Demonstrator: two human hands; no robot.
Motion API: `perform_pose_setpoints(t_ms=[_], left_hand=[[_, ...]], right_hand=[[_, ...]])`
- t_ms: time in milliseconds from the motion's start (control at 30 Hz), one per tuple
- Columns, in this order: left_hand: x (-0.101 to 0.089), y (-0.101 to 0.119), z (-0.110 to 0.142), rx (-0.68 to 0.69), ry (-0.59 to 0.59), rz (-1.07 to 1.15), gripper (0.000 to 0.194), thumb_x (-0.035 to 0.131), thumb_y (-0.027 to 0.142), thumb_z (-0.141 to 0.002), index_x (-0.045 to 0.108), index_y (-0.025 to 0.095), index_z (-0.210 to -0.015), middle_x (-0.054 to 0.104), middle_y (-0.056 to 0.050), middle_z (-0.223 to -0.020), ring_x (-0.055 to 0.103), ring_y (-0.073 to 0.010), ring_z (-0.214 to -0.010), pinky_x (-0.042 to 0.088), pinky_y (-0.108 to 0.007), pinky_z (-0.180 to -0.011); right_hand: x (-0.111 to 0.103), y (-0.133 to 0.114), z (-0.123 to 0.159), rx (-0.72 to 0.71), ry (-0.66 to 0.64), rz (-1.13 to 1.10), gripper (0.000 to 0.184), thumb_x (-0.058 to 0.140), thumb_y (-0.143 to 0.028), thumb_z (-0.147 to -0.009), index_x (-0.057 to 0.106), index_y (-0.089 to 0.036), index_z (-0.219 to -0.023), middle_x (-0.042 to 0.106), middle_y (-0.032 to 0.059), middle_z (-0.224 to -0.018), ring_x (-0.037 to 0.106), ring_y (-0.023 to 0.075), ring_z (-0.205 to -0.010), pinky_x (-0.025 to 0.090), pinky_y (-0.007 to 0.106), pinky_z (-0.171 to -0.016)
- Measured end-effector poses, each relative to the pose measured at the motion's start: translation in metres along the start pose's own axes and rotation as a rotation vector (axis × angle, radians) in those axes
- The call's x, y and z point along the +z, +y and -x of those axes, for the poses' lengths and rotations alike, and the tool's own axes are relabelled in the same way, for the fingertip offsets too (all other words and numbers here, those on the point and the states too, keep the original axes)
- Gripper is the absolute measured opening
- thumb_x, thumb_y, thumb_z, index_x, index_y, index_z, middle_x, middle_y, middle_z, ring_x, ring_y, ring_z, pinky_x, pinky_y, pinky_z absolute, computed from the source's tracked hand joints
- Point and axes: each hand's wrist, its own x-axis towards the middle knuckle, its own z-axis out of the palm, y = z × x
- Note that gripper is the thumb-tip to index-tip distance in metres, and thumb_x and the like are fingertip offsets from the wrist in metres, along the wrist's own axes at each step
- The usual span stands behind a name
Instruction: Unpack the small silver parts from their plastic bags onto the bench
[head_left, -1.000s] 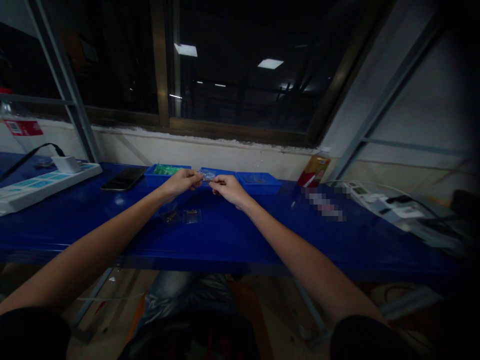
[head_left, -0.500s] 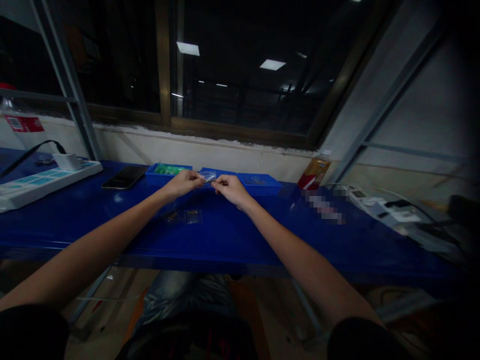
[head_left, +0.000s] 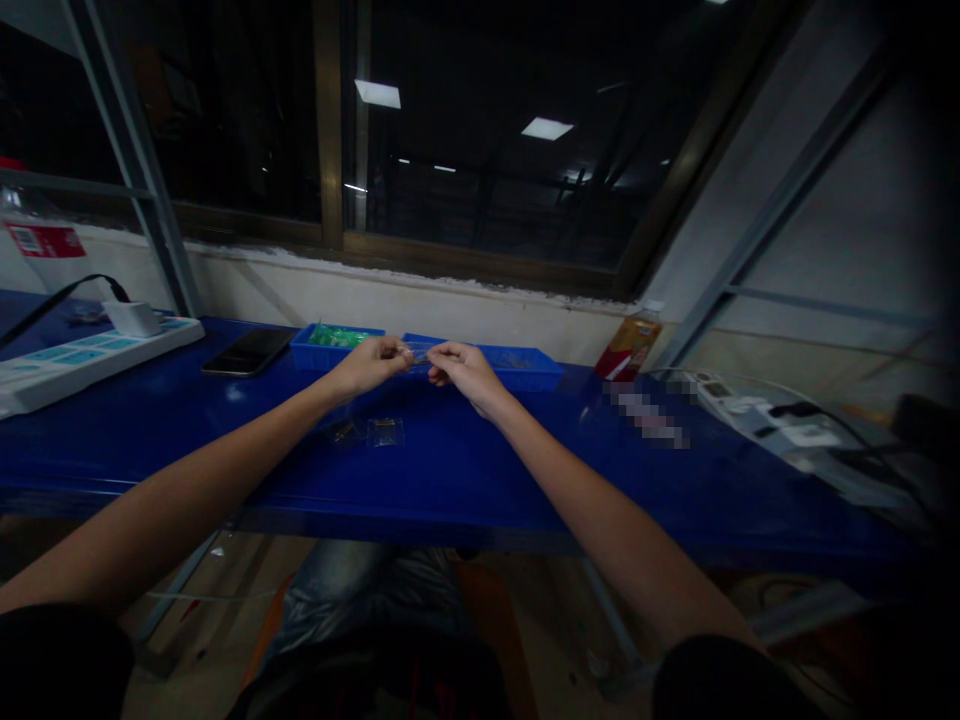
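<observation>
Since the earlier frames, both hands have drawn closer together, and the small clear bag (head_left: 419, 352) between them shows less of its face. Left hand (head_left: 367, 364) and right hand (head_left: 461, 367) each pinch one end of it, above the blue table (head_left: 525, 470), just before the blue trays (head_left: 517, 365). Two more small bags (head_left: 367, 432) lie nearer the front edge, amid open tabletop.
</observation>
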Motion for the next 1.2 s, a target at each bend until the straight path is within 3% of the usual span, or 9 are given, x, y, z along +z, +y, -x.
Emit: perform_pose_setpoints(t_ms=[400, 700, 967, 1200], left_hand=[[0.007, 0.002, 0.001, -0.118, 0.031, 0.15, 0.012, 0.057, 0.025, -0.074, 0.054, 0.013, -0.075, 0.057, 0.0, -0.067, 0.05, -0.0091, -0.063, 0.04, -0.024, -0.064], [0.004, 0.0, 0.0, -0.138, 0.055, 0.379, 0.022, 0.062, 0.016, -0.071, 0.059, 0.011, -0.092, 0.061, -0.003, -0.075, 0.055, -0.0084, -0.069, 0.041, -0.022, -0.067], [0.006, 0.005, 0.002, -0.114, 0.049, 0.265, 0.018, 0.061, 0.025, -0.071, 0.06, 0.012, -0.084, 0.061, -0.004, -0.081, 0.053, -0.0104, -0.075, 0.041, -0.024, -0.067], [0.006, 0.004, 0.001, -0.045, 0.072, 0.118, 0.017, 0.058, 0.028, -0.072, 0.056, 0.012, -0.075, 0.057, -0.002, -0.073, 0.05, -0.0099, -0.069, 0.039, -0.022, -0.062]], right_hand=[[0.003, -0.004, 0.004, 0.063, -0.012, -0.105, 0.004, 0.054, -0.018, -0.073, 0.049, -0.018, -0.072, 0.058, -0.0024, -0.064, 0.057, 0.0078, -0.051, 0.045, 0.019, -0.048], [-0.002, -0.012, 0.005, 0.025, 0.002, -0.164, 0.011, 0.056, -0.012, -0.07, 0.046, -0.017, -0.067, 0.059, -0.0022, -0.057, 0.055, 0.0059, -0.047, 0.042, 0.018, -0.047], [-0.004, -0.011, 0.005, -0.044, -0.003, -0.086, 0.007, 0.058, -0.014, -0.068, 0.051, -0.016, -0.069, 0.057, -0.0031, -0.056, 0.054, 0.0061, -0.048, 0.042, 0.018, -0.047], [0.0, -0.008, 0.004, -0.004, -0.017, -0.085, 0.007, 0.059, -0.019, -0.072, 0.053, -0.016, -0.073, 0.059, -0.0017, -0.058, 0.056, 0.0071, -0.048, 0.043, 0.019, -0.048]])
